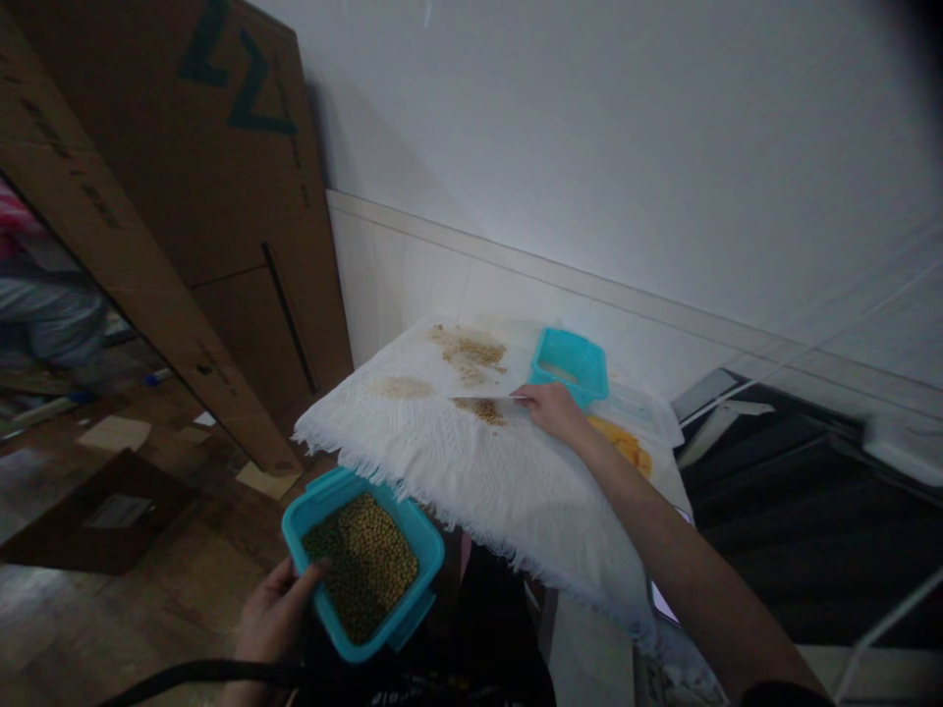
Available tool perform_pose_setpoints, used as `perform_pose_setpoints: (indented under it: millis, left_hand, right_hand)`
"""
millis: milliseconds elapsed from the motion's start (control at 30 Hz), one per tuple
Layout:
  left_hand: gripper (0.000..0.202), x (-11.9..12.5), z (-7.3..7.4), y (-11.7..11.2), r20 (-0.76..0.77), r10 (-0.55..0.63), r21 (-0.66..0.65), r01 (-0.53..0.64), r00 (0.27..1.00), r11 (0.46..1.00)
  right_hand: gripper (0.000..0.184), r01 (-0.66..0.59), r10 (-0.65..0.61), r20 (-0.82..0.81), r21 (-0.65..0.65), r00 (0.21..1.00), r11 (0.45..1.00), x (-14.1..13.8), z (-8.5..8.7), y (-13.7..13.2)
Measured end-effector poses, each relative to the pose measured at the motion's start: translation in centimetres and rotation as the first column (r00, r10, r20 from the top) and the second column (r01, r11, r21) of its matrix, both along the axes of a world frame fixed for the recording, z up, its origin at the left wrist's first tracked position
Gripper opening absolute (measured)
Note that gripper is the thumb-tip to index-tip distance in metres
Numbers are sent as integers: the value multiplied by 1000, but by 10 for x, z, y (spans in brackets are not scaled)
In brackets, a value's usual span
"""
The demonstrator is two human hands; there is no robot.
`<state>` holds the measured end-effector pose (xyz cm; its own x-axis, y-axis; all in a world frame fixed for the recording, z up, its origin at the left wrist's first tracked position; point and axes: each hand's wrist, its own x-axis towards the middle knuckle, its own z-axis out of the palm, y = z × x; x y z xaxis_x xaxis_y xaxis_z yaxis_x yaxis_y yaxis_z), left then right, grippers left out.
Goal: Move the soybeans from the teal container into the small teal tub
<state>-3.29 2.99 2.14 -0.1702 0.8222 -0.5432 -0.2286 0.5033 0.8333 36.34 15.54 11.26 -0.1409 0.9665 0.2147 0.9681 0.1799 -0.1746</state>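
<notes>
Gripped at its left rim by my left hand (280, 604) is a turquoise plastic container (434, 550), held at the near edge of the table. Inside it lie green beans (335, 574) on one side and yellowish beans (379, 540) on the other. Over the tabletop, my right hand (549, 405) pinches a thin, flat white card or sheet (482, 397), seen nearly edge-on. Just under and in front of the card is a small heap of yellowish beans (486, 412). Farther back lies a larger spread of beans (475, 351), and a pale patch of fine grains (402, 388) is to the left.
A fringed white cloth (413, 442) covers the table against the wall. A second turquoise container (589, 363) stands at the back right, near a clear lid (652, 417) and orange-yellow pieces (626, 447). A phone (665, 604) lies at the right edge. Large cardboard boxes (243, 196) stand left.
</notes>
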Motion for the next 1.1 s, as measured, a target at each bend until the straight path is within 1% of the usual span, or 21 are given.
perform_pose_setpoints:
  millis: [200, 333, 400, 467, 533, 633, 700, 800, 867, 933, 1000, 1100]
  left_hand:
    - [25, 2, 2, -1, -17, -16, 20, 17, 1000, 1000]
    - [26, 4, 1, -1, -34, -21, 7, 21, 999, 1000]
    - [26, 6, 0, -2, -38, -23, 1, 23, 999, 1000]
    - [25, 9, -3, -3, -32, -27, 2, 28, 999, 1000]
    - [25, 11, -8, -4, -13, -45, 12, 45, 999, 999]
    - [26, 15, -17, -7, 22, -74, 40, 73, 997, 997]
    - [28, 17, -22, -10, 58, -95, 52, 92, 994, 994]
    - [31, 23, -27, -15, 130, -106, 56, 99, 986, 993]
    - [33, 27, -28, -18, 156, -93, 55, 85, 983, 995]
    - [33, 32, -28, -21, 157, -104, 54, 97, 982, 994]
    - [34, 35, -27, -23, 148, -122, 73, 112, 981, 991]
    - [36, 39, -27, -26, 114, -124, 95, 114, 986, 989]
  right_hand:
    - [36, 19, -17, -36, 56, 999, 998, 16, -9, -32]
    - [39, 24, -19, -63, 78, 998, 997, 18, -15, -53]
    - [41, 17, -12, -67, 86, 998, 996, 17, -16, -61]
    - [41, 36, -28, -74, 108, 997, 994, 16, -16, -67]
    - [35, 107, -95, -86, 140, 992, 984, 17, -13, -72]
    - [26, 240, -222, -107, 204, 969, 949, 20, -5, -80]
    - [26, 306, -291, -94, 243, 952, 920, 21, -1, -88]
    - [28, 408, -422, -12, 283, 906, 868, 17, -1, -102]
    - [30, 469, -507, 66, 296, 859, 832, 9, -6, -110]
    - [32, 495, -547, 113, 307, 829, 813, 0, -14, -115]
    - [34, 489, -543, 96, 326, 834, 809, -8, -23, -117]
    - [35, 462, -505, 38, 349, 863, 816, -19, -37, -118]
